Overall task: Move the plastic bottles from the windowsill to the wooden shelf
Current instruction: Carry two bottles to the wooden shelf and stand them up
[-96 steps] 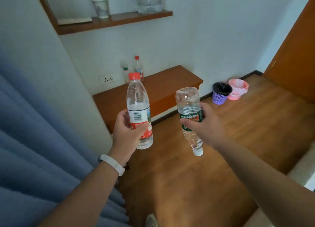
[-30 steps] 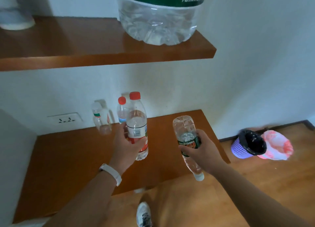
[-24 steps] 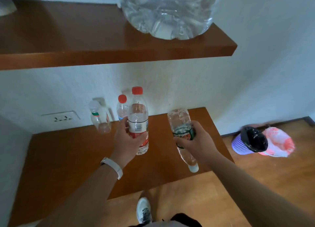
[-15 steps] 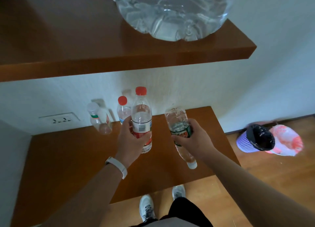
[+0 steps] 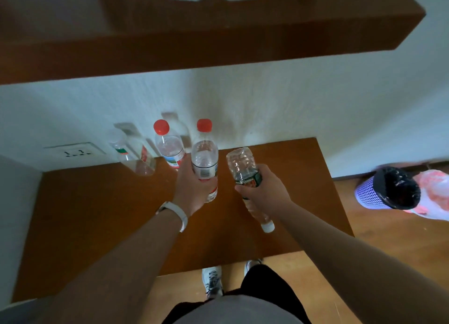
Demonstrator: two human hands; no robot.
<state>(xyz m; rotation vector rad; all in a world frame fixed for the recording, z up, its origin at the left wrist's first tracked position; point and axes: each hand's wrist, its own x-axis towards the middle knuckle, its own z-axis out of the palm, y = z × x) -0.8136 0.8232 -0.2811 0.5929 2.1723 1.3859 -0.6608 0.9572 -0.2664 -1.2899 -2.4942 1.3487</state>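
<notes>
Wooden shelf (image 5: 97,214): a broad, flat, smooth brown slab against the white wall. Both carried bottles are over its back half, and neither is released.
Upper shelf (image 5: 218,44): the same wood, overhanging. Keeping the bottles low should avoid knocking it.
Left hand (image 5: 194,190): fingers wrapped round the red-capped bottle (image 5: 204,158), which is upright, clear ribbed plastic with a paper label. I cannot tell whether its base touches the shelf. It should go straight down, just right of the standing pair.
Right hand (image 5: 264,192): fingers clamped on the inverted bottle (image 5: 243,168), base up and white cap (image 5: 268,227) down. It likely needs turning over before it lands. The thin walls would dent under a hard squeeze.
Standing pair: a second red-capped one (image 5: 167,148) and the green-banded bottle (image 5: 131,158), both by the wall. They look light and easily toppled, so a gap should be left.
</notes>
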